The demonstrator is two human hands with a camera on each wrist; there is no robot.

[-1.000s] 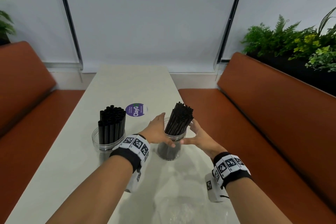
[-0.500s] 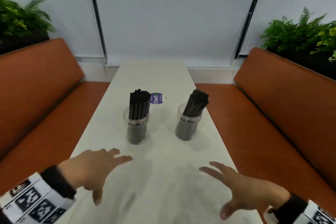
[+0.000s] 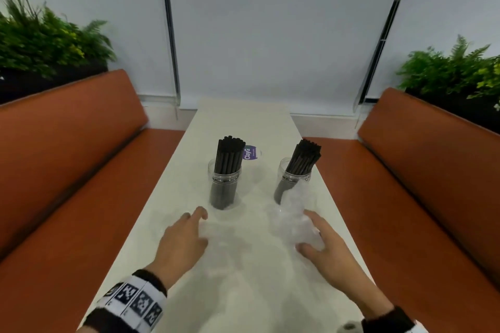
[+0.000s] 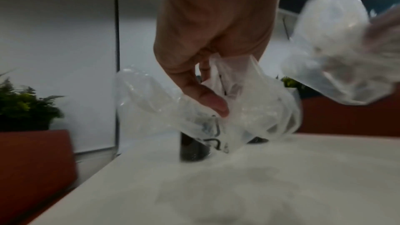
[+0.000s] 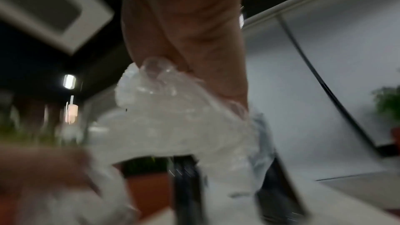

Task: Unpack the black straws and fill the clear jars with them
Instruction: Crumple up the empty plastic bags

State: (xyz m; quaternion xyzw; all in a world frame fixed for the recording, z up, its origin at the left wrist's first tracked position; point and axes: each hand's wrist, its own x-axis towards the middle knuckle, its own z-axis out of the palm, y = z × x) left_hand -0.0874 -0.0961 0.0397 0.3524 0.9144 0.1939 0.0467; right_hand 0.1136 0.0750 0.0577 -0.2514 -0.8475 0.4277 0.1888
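Note:
Two clear jars stand mid-table, each packed with black straws: the left jar (image 3: 224, 186) holds an upright bundle (image 3: 229, 154), the right jar (image 3: 289, 184) a leaning bundle (image 3: 304, 159). My left hand (image 3: 200, 227) is just in front of the left jar and pinches a clear plastic wrapper (image 4: 259, 109) between thumb and fingers (image 4: 207, 97). My right hand (image 3: 308, 232), in front of the right jar, grips a second crumpled clear wrapper (image 3: 295, 219), seen close up as a wrapper (image 5: 173, 117) bunched under the palm. The wrist views are blurred.
The white table (image 3: 243, 292) is long and narrow, with orange bench seats (image 3: 81, 184) on both sides. A purple round sticker (image 3: 250, 153) lies behind the left jar. Planters with ferns (image 3: 48, 43) sit behind the backrests.
Both hands have moved forward from the near table edge toward the jars. Each now holds a clear plastic wrapper; half a second ago they were spread and held nothing.

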